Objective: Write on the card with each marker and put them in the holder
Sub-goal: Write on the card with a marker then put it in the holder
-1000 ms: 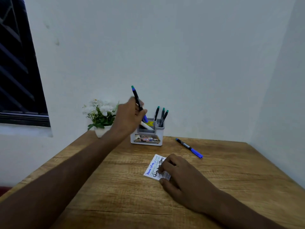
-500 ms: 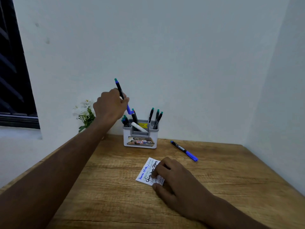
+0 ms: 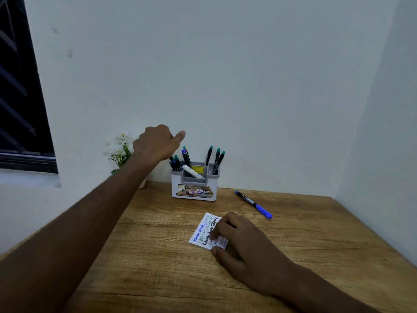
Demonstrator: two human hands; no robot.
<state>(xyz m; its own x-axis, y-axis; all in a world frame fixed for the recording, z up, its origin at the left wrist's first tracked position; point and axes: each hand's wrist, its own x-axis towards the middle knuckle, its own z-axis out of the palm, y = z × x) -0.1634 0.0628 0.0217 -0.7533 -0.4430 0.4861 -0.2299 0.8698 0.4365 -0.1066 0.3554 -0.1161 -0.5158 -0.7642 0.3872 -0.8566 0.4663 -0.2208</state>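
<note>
Head view. The left hand (image 3: 158,143) is hovering above the left compartment of the grey pen holder (image 3: 194,185), fingers loosely curled with the thumb sticking out, gripping nothing visible. The right hand (image 3: 239,240) is pressing its fingertips on the white card (image 3: 202,233), which is lying flat on the desk (image 3: 158,256) at 6 o'clock from the holder. One blue-capped marker (image 3: 253,204) is lying loose on the desk at 4 o'clock from the holder, apart from both hands. It is judged light, stiff and smooth, liable to roll; a pinch at mid-barrel should be serving best. The card is judged thin and prone to sliding, hence the pinning. Count: one card, one holder, one loose marker; three markers standing in the right compartment (image 3: 216,159), roughly four in the left (image 3: 180,158), where overlap is obscuring the tally, and one white pen (image 3: 193,172) leaning in the middle.
</note>
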